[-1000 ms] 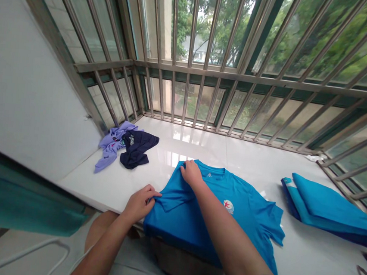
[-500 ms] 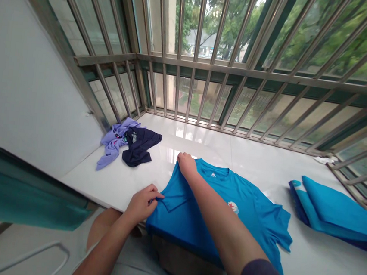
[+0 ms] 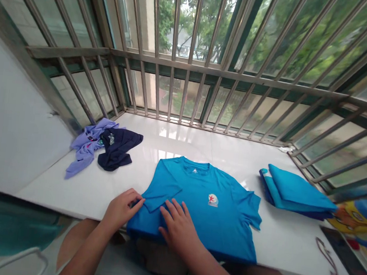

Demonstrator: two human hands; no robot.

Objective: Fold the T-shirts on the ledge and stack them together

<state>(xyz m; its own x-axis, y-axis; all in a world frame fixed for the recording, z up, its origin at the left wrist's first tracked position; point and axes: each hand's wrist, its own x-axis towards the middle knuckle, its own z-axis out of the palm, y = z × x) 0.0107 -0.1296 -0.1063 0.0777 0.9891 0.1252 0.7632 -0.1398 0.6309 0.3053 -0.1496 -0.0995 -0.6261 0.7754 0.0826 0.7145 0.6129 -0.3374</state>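
A blue T-shirt (image 3: 195, 216) lies front side up on the white sill, its collar toward the window and its lower part hanging over the near edge. A round badge with a red star marks its chest. The left-hand sleeve is folded inward over the body. My left hand (image 3: 124, 207) pinches the edge of that folded sleeve between thumb and fingers. My right hand (image 3: 178, 225) rests on the shirt beside the sleeve's end, fingers spread and holding nothing.
Crumpled lavender (image 3: 87, 147) and navy garments (image 3: 119, 148) lie at the left. Folded blue clothing (image 3: 298, 189) is stacked at the right, near eyeglasses (image 3: 327, 259), a dark flat device (image 3: 344, 256) and a colourful yellow-and-blue item (image 3: 357, 219). Metal bars (image 3: 190, 69) line the window behind.
My right hand has let go of the shirt's shoulder and come down toward me onto the shirt, its fingers spreading. My left hand keeps its pinch at the sleeve. The view has turned right.
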